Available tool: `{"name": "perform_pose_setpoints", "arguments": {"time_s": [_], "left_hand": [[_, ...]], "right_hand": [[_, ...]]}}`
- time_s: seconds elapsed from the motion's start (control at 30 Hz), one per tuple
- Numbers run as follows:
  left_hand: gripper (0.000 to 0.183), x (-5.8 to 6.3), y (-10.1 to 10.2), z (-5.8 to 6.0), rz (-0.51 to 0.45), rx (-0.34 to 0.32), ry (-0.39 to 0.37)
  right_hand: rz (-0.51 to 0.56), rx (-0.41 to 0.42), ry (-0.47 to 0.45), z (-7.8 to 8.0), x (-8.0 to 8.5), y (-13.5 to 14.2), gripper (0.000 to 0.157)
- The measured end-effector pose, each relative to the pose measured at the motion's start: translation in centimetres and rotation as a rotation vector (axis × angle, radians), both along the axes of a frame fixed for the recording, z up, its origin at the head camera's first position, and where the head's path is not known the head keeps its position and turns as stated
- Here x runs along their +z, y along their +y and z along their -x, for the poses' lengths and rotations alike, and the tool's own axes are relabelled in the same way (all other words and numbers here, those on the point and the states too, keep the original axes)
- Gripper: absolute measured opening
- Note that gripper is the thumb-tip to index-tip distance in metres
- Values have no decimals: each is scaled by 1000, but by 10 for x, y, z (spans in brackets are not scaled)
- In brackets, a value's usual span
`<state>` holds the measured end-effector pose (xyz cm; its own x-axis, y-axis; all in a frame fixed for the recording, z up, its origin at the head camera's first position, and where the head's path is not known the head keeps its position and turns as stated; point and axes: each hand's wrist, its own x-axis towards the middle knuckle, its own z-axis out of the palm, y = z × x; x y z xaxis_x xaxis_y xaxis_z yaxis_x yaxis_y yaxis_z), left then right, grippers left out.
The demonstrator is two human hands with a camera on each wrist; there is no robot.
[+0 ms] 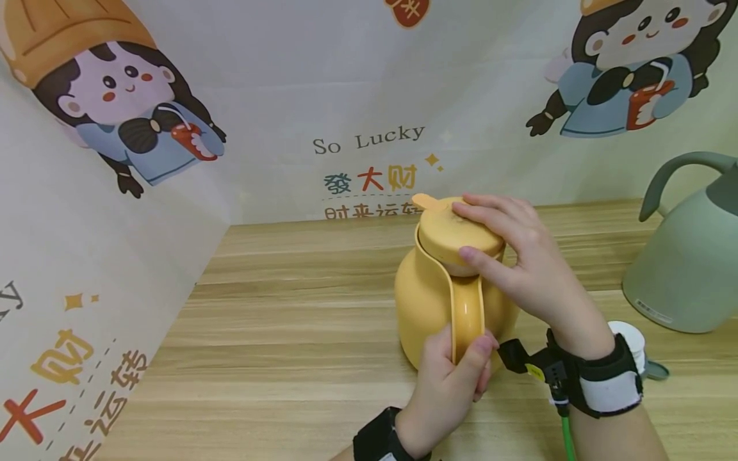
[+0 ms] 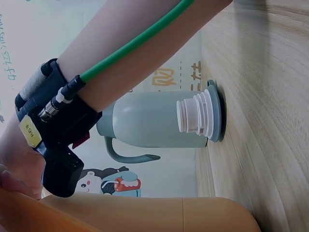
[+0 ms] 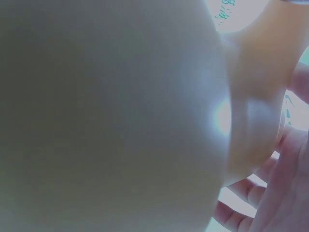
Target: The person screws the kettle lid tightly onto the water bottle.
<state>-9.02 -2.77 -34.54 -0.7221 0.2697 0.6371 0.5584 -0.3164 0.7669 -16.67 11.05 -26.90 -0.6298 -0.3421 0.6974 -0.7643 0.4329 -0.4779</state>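
A yellow thermos jug [image 1: 423, 314] stands on the wooden table, its handle turned toward me. My left hand [image 1: 452, 384] grips the lower part of that handle [image 1: 468, 310], the thumb lying across it. On the jug's mouth sits a yellow lid [image 1: 441, 234] with a small tab pointing left; a pale band shows beneath its near edge. My right hand [image 1: 527, 262] holds the lid from the right, thumb at the near side and fingers over the top. The jug's body [image 3: 120, 116] fills most of the right wrist view, with my right fingers [image 3: 248, 191] partly visible.
A grey-green thermos jug [image 1: 680, 269] without its stopper stands at the right. Its apparent stopper [image 2: 195, 115], white with a grey-green cap, rests on the table [image 1: 277, 333] behind my right wrist. A printed backdrop [image 1: 277, 83] borders the table. A green cable [image 1: 567, 435] trails from my right wrist camera.
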Motion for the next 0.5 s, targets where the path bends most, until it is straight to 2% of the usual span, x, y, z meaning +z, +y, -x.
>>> {"name": "perform_pose_setpoints", "arguments": {"time_s": [0.23, 0.5], "left_hand": [[13, -10, 1, 4, -4, -2, -6], [12, -10, 1, 4, -2, -2, -5]], "right_hand": [[8, -66, 8, 0, -1, -3, 43], [-2, -72, 19, -1, -1, -3, 42]]}}
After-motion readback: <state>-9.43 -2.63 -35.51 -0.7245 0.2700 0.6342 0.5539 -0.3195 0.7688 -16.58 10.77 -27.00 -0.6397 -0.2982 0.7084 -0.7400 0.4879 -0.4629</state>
